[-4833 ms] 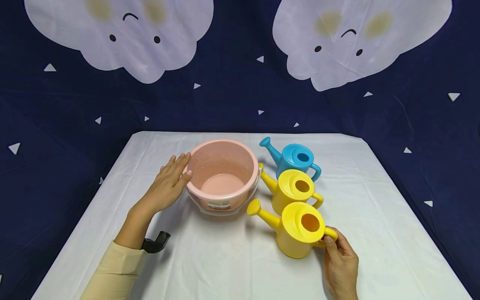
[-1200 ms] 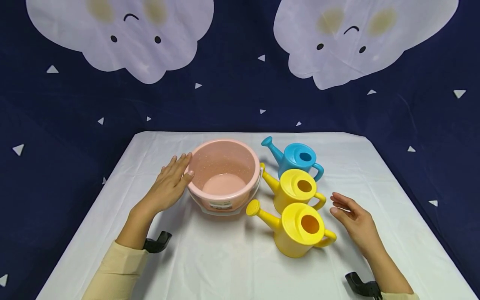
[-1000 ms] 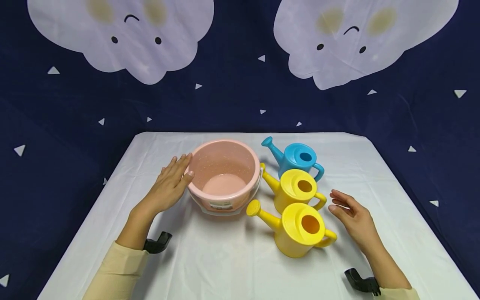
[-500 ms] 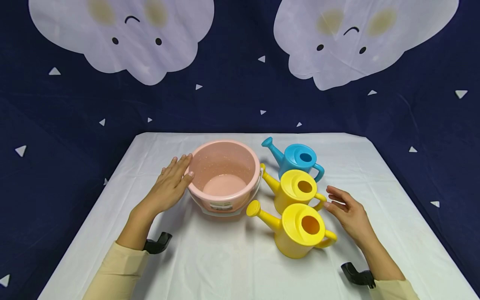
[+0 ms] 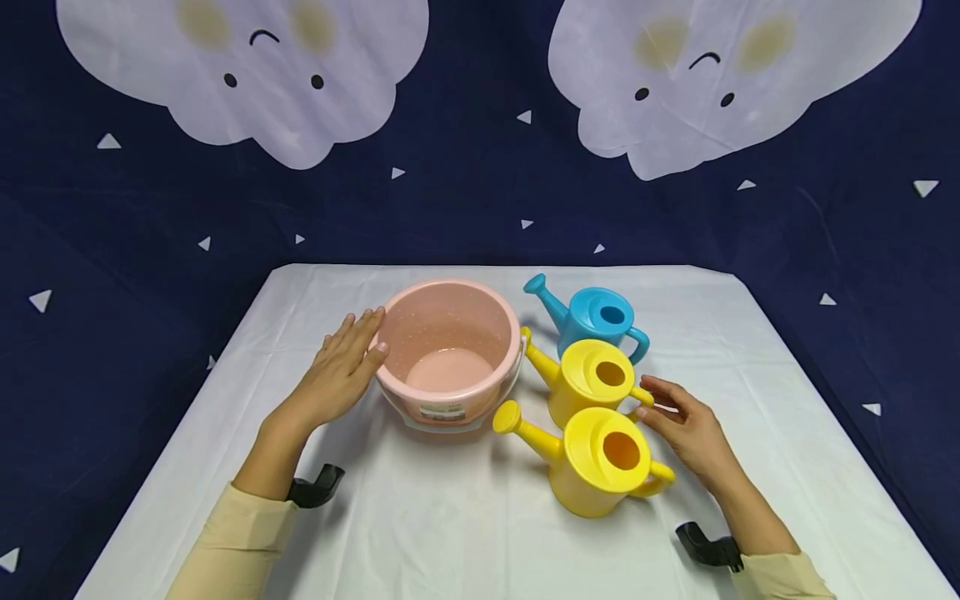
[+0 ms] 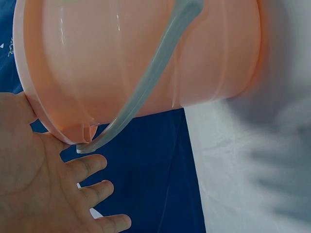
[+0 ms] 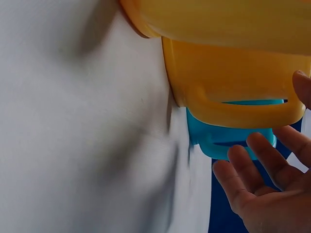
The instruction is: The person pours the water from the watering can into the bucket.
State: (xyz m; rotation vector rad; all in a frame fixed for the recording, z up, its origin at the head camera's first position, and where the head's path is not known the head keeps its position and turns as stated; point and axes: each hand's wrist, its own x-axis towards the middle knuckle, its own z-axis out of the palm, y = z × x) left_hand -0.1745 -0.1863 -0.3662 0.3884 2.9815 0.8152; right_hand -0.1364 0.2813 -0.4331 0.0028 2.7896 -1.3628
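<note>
Handle (image 7: 243, 115) (middle can's (image 5: 576, 365)) lies within loose right grip (image 5: 690, 432).

A person's forearms (image 5: 270, 454) extend forward, left hand (image 5: 335, 367) with fingers outstretched, right hand (image 5: 688, 432) loosely curved, thumb parted from fingers

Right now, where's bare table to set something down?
Free: the white tablecloth in front of the pink bucket, between left sleeve and front yellow watering can; also from right hand to the cloth's right edge.
Crowded: right of the bucket, where rear yellow can and blue can bunch behind the front one.
</note>
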